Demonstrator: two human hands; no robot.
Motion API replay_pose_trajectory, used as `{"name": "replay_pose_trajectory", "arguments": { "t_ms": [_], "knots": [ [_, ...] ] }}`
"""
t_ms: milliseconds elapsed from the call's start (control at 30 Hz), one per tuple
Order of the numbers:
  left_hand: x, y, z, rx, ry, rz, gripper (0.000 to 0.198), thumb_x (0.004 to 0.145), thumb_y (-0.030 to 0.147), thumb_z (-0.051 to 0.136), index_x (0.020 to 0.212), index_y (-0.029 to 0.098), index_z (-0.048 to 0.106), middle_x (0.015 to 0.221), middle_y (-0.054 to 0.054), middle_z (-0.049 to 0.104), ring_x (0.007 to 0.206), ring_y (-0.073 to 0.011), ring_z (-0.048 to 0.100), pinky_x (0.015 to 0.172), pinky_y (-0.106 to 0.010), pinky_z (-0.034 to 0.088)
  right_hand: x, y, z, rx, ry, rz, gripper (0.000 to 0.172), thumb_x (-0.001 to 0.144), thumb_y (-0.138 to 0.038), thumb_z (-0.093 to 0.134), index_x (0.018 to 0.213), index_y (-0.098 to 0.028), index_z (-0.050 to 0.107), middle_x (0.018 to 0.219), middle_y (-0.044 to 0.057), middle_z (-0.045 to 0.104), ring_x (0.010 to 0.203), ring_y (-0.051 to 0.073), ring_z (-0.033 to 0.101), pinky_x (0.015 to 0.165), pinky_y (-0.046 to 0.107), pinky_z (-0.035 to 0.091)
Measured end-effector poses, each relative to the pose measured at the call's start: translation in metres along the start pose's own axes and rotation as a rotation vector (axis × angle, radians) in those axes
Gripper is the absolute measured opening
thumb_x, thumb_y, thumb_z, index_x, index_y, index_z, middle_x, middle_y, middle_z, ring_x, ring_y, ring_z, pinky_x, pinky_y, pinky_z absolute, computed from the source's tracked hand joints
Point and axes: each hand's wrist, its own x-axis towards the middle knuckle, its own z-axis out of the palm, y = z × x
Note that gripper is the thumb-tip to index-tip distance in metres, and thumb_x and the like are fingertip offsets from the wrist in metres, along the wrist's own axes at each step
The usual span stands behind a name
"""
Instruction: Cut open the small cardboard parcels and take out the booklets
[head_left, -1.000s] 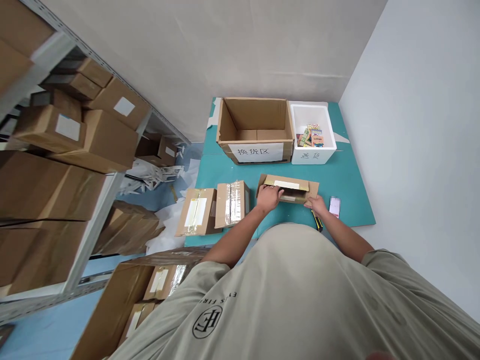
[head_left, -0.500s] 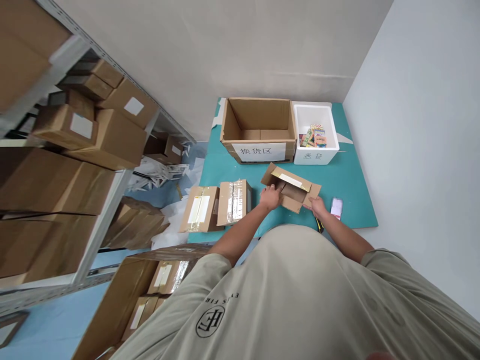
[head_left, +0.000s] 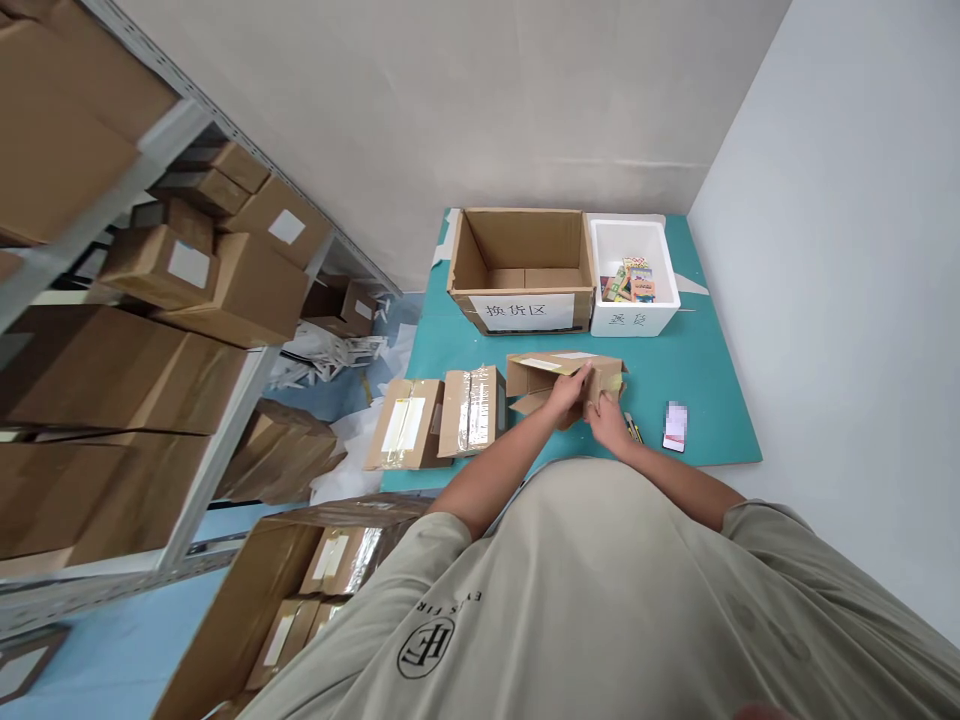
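An open, partly folded cardboard box (head_left: 540,372) is between my hands over the green table (head_left: 705,400). My left hand (head_left: 571,390) grips its near side, fingers bent on the cardboard. Just to the right, my right hand (head_left: 609,420) is closed on the box's lower right edge. A cutter with yellow on it (head_left: 634,428) lies beside my right hand, partly hidden. Two taped cardboard boxes, one (head_left: 471,410) nearer and one (head_left: 406,425) farther left, stand to the left of my hands.
Behind stand a large open carton (head_left: 525,312) with a paper sign and a white foam box (head_left: 636,318) holding small colourful packs. A phone (head_left: 675,427) lies at the right. Shelves of boxes (head_left: 240,280) rise at the left; a big carton (head_left: 232,600) of parcels sits below.
The open box has been turned and tipped, its opening now facing left. My right hand has moved left along it, close to my left hand, which has shifted right.
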Motion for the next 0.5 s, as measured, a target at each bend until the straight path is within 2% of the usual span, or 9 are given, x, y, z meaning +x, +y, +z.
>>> {"name": "replay_pose_trajectory", "arguments": {
  "t_ms": [100, 200, 300, 400, 500],
  "knots": [
    [-0.002, 0.003, 0.005, -0.114, 0.003, -0.073, 0.056, 0.101, 0.075, 0.084, 0.115, 0.021, 0.081, 0.115, -0.017, 0.089, 0.125, -0.0382, 0.081, 0.106, -0.044, 0.065, -0.001, -0.008, 0.003, -0.206, -0.077, -0.142, 0.017, 0.11, -0.025, 0.057, 0.117, -0.023, 0.072, 0.122, 0.014, 0.075, 0.119, 0.032, 0.073, 0.11, 0.045, 0.063],
    [0.003, 0.005, 0.001, -0.295, -0.017, -0.183, 0.065, 0.103, 0.083, 0.073, 0.118, 0.02, 0.08, 0.11, -0.017, 0.088, 0.118, -0.0363, 0.084, 0.104, -0.045, 0.068, -0.002, -0.015, 0.004, -0.368, -0.165, -0.162, 0.02, 0.113, -0.023, 0.054, 0.12, -0.021, 0.073, 0.131, 0.016, 0.074, 0.116, 0.032, 0.073, 0.105, 0.043, 0.061],
    [0.011, 0.005, -0.008, -0.364, 0.054, -0.246, 0.049, 0.106, 0.066, 0.074, 0.118, 0.019, 0.078, 0.108, -0.016, 0.087, 0.11, -0.0327, 0.085, 0.099, -0.043, 0.071, -0.005, -0.018, 0.003, -0.465, -0.245, -0.171, 0.024, 0.117, -0.026, 0.054, 0.126, -0.02, 0.076, 0.138, 0.018, 0.073, 0.115, 0.032, 0.075, 0.1, 0.04, 0.06],
    [0.018, -0.001, -0.018, -0.318, 0.165, -0.257, 0.031, 0.103, 0.045, 0.077, 0.119, 0.018, 0.076, 0.1, -0.014, 0.086, 0.102, -0.0314, 0.086, 0.094, -0.043, 0.073, -0.009, -0.014, -0.001, -0.483, -0.303, -0.201, 0.024, 0.116, -0.03, 0.062, 0.132, -0.023, 0.079, 0.139, 0.015, 0.074, 0.119, 0.03, 0.076, 0.1, 0.035, 0.059],
    [0.019, -0.009, -0.026, -0.245, 0.191, -0.206, 0.028, 0.102, 0.037, 0.078, 0.12, 0.016, 0.075, 0.094, -0.013, 0.083, 0.097, -0.0316, 0.086, 0.092, -0.046, 0.074, -0.007, -0.004, -0.006, -0.419, -0.33, -0.216, 0.041, 0.112, -0.041, 0.074, 0.15, -0.026, 0.078, 0.143, 0.013, 0.074, 0.129, 0.032, 0.075, 0.106, 0.037, 0.06]
  ]
}}
